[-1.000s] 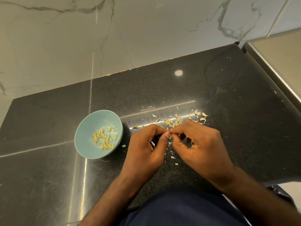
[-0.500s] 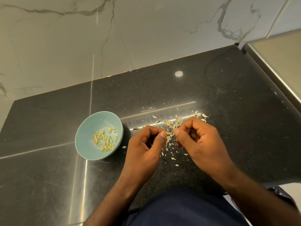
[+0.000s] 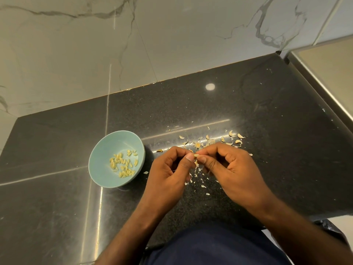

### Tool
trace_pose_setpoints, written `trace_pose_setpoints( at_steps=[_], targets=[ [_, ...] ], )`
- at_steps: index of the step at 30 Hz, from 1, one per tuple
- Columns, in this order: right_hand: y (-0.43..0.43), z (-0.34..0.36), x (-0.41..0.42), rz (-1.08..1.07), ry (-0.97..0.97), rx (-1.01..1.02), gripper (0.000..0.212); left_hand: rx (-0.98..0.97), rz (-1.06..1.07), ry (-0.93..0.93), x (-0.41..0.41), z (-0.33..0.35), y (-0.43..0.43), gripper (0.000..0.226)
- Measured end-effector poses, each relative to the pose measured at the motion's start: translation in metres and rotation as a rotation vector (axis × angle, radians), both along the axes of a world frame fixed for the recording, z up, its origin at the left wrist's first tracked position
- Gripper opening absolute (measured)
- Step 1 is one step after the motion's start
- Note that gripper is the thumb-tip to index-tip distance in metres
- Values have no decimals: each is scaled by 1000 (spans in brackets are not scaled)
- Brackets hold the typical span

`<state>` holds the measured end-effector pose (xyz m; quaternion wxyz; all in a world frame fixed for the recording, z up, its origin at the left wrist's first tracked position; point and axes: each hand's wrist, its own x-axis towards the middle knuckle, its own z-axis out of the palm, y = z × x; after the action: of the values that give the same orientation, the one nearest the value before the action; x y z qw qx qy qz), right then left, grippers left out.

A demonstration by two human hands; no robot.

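My left hand (image 3: 170, 169) and my right hand (image 3: 229, 169) meet fingertip to fingertip above the black counter (image 3: 267, 150). Together they pinch one small pale seed (image 3: 196, 155) between thumbs and forefingers. A strip of husk hangs below the seed. To the left stands a light blue bowl (image 3: 103, 150) holding several peeled yellowish seeds (image 3: 124, 165). Empty husks (image 3: 219, 139) lie scattered on the counter just beyond my hands, and smaller flakes (image 3: 200, 180) lie under them.
A marble wall (image 3: 133, 54) rises behind the counter. A steel ledge (image 3: 324, 77) borders the counter on the right. My dark blue clothing (image 3: 210, 245) fills the bottom edge, against the counter's front.
My hands parted slightly half a second ago and have come back together on the seed. More husk flakes lie below them.
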<state>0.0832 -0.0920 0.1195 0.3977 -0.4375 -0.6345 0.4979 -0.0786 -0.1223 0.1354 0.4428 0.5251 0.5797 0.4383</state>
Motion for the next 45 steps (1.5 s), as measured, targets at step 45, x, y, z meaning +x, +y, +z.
trace_pose_setpoints(
  at_steps=[45],
  targets=[
    [0,3,4,117,-19,-117,14,161,-169,389,-10,6,8,21]
  ],
)
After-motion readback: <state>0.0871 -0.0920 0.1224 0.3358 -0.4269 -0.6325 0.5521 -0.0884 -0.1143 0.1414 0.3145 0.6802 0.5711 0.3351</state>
